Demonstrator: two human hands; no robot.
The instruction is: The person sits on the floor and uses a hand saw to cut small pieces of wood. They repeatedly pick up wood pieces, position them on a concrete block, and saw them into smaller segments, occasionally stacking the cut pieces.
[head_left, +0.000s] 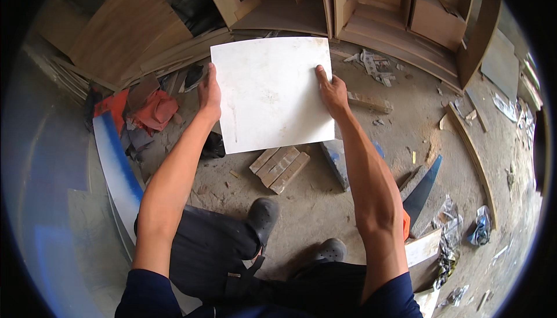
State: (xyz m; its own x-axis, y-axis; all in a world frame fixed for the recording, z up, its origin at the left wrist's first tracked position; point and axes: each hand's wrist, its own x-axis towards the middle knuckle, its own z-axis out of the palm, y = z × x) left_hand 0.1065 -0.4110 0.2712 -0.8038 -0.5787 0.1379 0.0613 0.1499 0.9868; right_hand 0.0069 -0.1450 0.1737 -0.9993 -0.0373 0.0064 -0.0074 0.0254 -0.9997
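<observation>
Between my hands I hold up a flat white board (270, 94), roughly square, with brown stains and scuffs on its face. My left hand (210, 96) grips its left edge, the thumb lying along the near face. On the opposite edge my right hand (333, 90) is closed, its thumb pressed on the front near the upper corner. The fingers behind the board are hidden. Below the board, several short wooden blocks (279, 169) lie side by side on the floor. To the right of my right forearm rests a handsaw (422, 195) with a dark blade and an orange handle.
Unfinished wooden cabinets (400, 39) stand along the far side. Plywood sheets (130, 31) lean at the far left, near a red-orange bag (155, 111). A long wooden strip (473, 155), crumpled plastic (448, 225) and newspaper scraps (376, 65) lie on the concrete floor at right.
</observation>
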